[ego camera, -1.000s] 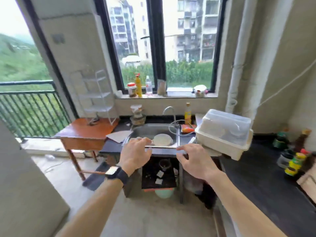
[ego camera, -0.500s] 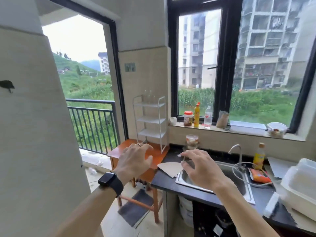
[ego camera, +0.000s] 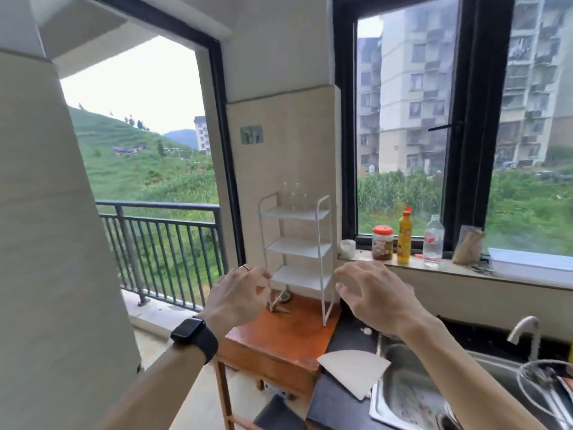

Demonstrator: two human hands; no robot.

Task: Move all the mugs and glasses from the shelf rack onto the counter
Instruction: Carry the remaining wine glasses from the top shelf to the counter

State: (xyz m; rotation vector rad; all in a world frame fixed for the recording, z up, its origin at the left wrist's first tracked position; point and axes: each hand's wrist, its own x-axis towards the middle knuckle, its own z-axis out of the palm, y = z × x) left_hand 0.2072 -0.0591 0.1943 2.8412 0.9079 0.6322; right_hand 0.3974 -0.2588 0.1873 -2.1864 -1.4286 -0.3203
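You're closer to the rack point(ego camera: 297, 243) than half a second ago, and both hands have come up to it. Left hand point(ego camera: 238, 296), watch point(ego camera: 193, 335) on the wrist: fingers loose, empty, level with the lowest shelf. The rack sits on the wooden surface point(ego camera: 279, 333), with faint clear glasses point(ego camera: 293, 193) on the top shelf. Right hand point(ego camera: 372, 293): spread, empty, just right of the rack. A paper sheet point(ego camera: 353, 370) overhangs the dark surface point(ego camera: 344, 336) beside the sink point(ego camera: 412, 398).

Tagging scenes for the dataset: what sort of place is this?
Probably a home kitchen: a steel sink with a faucet set in a dark counter, and a yellow bottle on the windowsill.
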